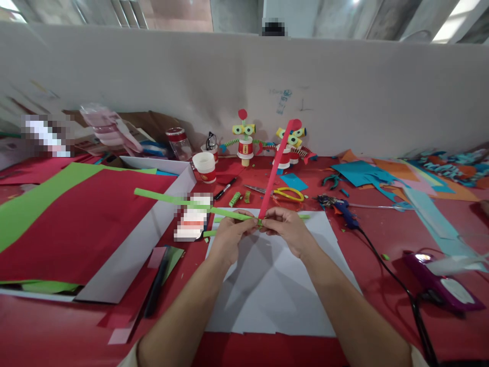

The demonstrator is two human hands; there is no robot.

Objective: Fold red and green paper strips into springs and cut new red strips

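the left grip is clamped by its fingertips on the green strip, right beside the joint where it meets the red strip; the right grip is pinched on the joint from the other side. the joint is above the white paper, between the left and right edges of the counter. the red strip slants up toward the far edge, the green one out toward the left edge (which layer is on top there is too small to tell). to do this well, i'd pinch close to the joint with both thumbs, line each crease up with the strip's edges, press it flat, and let the long tails swing loose so nothing twists.
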